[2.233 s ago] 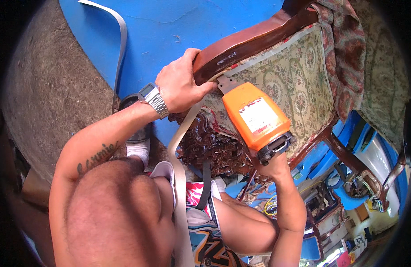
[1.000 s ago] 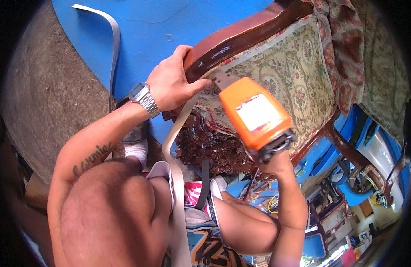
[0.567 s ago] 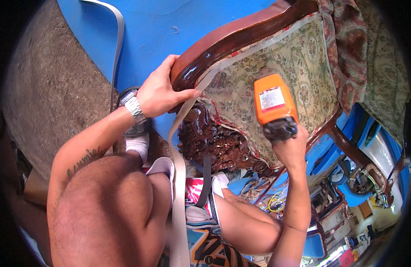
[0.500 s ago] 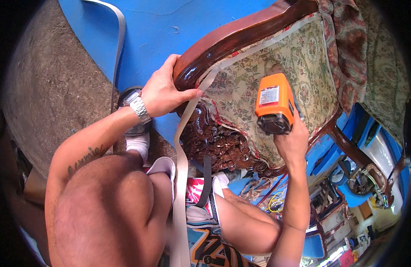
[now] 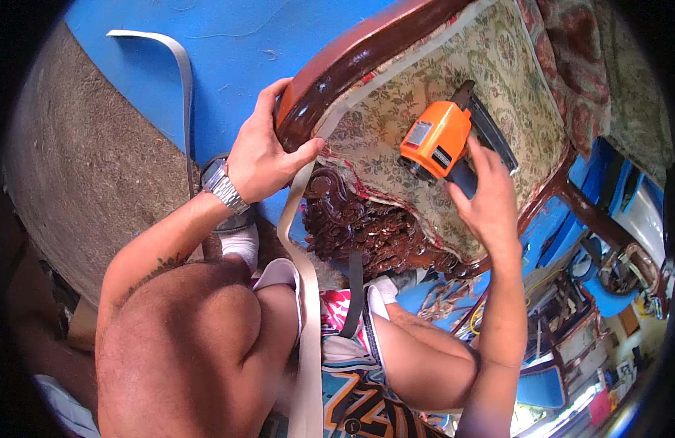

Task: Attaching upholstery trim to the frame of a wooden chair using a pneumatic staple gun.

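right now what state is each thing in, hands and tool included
Left hand: gripping the frame's end, thumb at the strip
Right hand: closed around the tool's handle
Orange power tool: tilted, nose over the fabric; contact unclear
Pale strip: one part along the fabric's edge, the rest trailing loose over the lap
Wooden frame: glossy
Floral fabric: spread within the frame
Reddish cloth: creased
Wristwatch: worn

Blue surface (image 5: 231, 95) (flecked); bent pale strip (image 5: 185, 73) lying on it
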